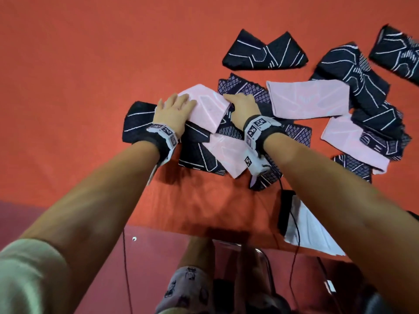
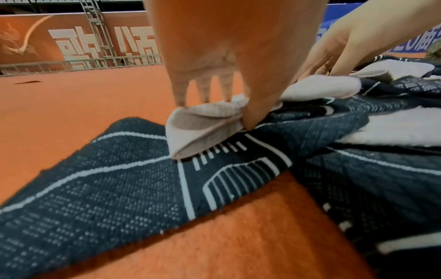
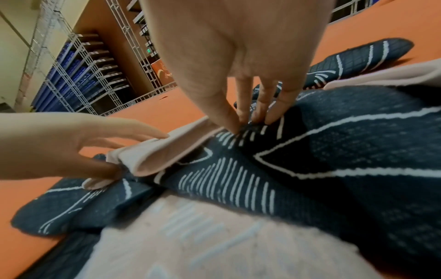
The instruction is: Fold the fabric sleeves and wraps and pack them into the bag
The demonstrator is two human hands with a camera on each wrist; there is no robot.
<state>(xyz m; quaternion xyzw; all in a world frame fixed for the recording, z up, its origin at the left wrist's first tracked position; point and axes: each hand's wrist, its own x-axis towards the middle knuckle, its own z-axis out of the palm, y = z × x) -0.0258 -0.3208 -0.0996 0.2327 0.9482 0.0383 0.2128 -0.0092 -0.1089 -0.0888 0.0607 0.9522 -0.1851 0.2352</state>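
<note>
Both forearms reach up the frame to a pink sleeve [image 1: 205, 107] at centre, lying on dark patterned sleeves [image 1: 140, 123] on the orange bench [image 1: 90, 64]. Left hand [image 1: 174, 109] pinches its left edge; right hand [image 1: 240, 107] pinches its right corner, fingers [image 3: 269, 105] pressing down.

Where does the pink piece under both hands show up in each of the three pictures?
Head: the pink piece lies mid-frame, between the left hand and right hand.
Left wrist: its folded end is centre, pinched by the left hand.
Right wrist: its fold is left of centre.
Shared landmark: the dark striped piece under it, on the orange cloth.
</note>
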